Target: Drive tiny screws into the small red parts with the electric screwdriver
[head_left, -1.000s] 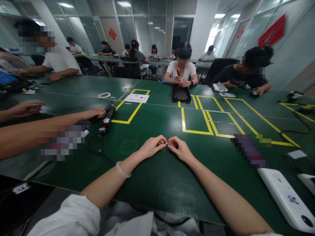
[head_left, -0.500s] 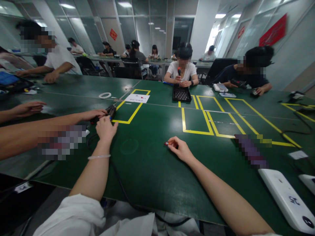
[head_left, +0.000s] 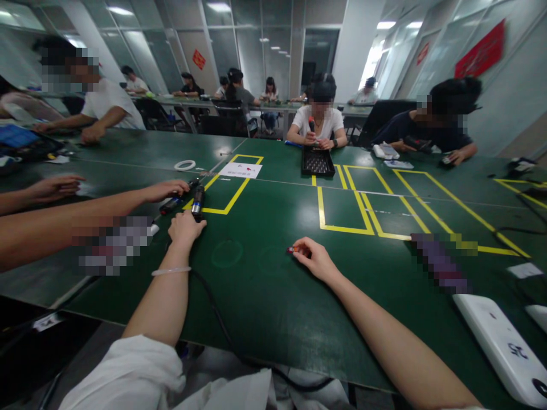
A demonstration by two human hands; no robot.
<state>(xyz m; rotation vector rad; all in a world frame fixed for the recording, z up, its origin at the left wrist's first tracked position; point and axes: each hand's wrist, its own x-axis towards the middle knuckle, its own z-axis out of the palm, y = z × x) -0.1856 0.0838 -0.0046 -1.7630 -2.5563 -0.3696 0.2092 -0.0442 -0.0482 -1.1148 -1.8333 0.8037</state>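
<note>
My left hand (head_left: 184, 228) is closed around the lower end of a black cylindrical screwdriver-like tool (head_left: 198, 200) with a blue band, held upright or nearly so. Close to its left is a second dark tool (head_left: 171, 204) with a red end, beside a co-worker's hand (head_left: 168, 190) that reaches in from the left. My right hand (head_left: 315, 257) rests low over the green table, pinching a small red and dark piece (head_left: 292, 250) between thumb and fingertips. Its exact kind is too small to make out.
Yellow tape rectangles (head_left: 346, 229) mark the table. A printed sheet (head_left: 240, 170), a white ring (head_left: 185, 165) and a black tray (head_left: 318, 165) lie farther off. A white device (head_left: 498, 341) is at right. A black cable (head_left: 213, 310) runs between my arms. Several people sit around.
My left hand has drawn slightly down and left; the tool in it now stands up, apart from the second one. The co-worker's hand stays close by. My right hand hardly moves.
</note>
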